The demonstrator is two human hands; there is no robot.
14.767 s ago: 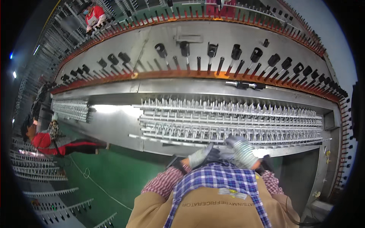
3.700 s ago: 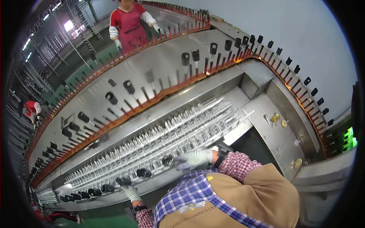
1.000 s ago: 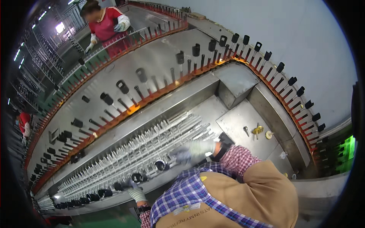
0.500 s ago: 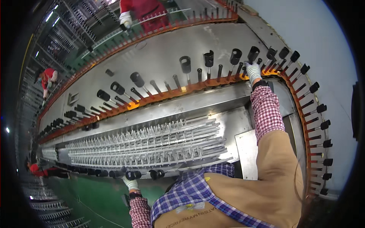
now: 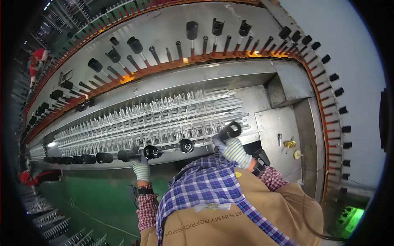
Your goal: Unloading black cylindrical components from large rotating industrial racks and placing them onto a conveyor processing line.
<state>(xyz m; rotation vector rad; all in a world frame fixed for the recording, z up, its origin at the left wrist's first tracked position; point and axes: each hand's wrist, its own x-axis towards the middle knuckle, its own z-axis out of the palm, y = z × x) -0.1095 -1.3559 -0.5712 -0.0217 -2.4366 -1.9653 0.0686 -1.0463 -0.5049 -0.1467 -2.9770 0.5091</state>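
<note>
My right hand (image 5: 237,152), in a striped knit glove with grey fingertips, is closed around a black cylindrical sleeve (image 5: 233,128) above the near right end of the metal racks (image 5: 164,119). At the near edge, my left hand (image 5: 141,167), gloved alike, has its fingers closed about the end of another black sleeve (image 5: 126,155); part of its grip is hidden. Right beside it, a sleeve (image 5: 152,152) shows its round opening, and one more (image 5: 186,145) sits farther right. Several more sleeves (image 5: 104,158) run in a row to the left.
Beyond the racks curves an orange conveyor track (image 5: 164,67) with upright posts, some topped by black sleeves (image 5: 191,30). On a metal plate (image 5: 269,123) at right lie small brass-coloured pieces (image 5: 289,144). A person in red (image 5: 37,61) stands at far left.
My right hand has come from the conveyor at the far right down to the near rack, bringing a black sleeve. My left hand remains by the near row. The view has shifted.
</note>
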